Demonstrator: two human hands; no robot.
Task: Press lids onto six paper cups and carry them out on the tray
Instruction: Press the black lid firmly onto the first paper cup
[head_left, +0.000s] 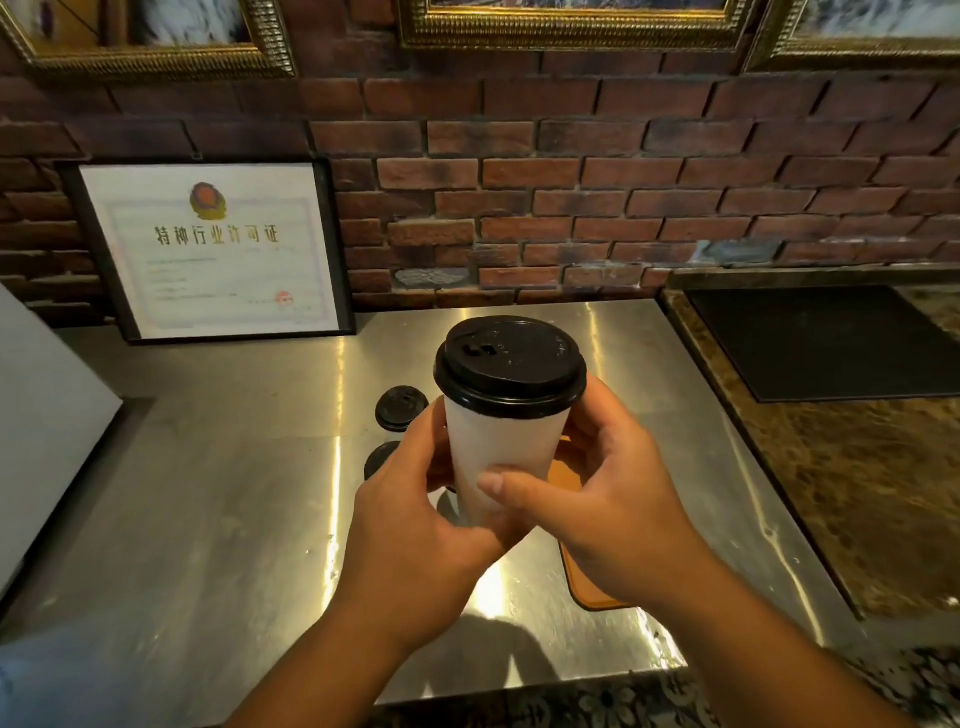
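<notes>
One cup (498, 452) lidded, clasped by left hand (415, 530) and right hand (613, 493), grips curled round it; spare lids (401, 408) at 9 o'clock, tray (587, 587) at 5 o'clock; more capping, carrying judged left

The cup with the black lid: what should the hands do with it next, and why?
Probably lower it onto the orange tray. The black lid already looks seated on the white paper cup, the left hand and right hand both grip the cup above the steel counter, and the tray lies just under the right hand.
</notes>
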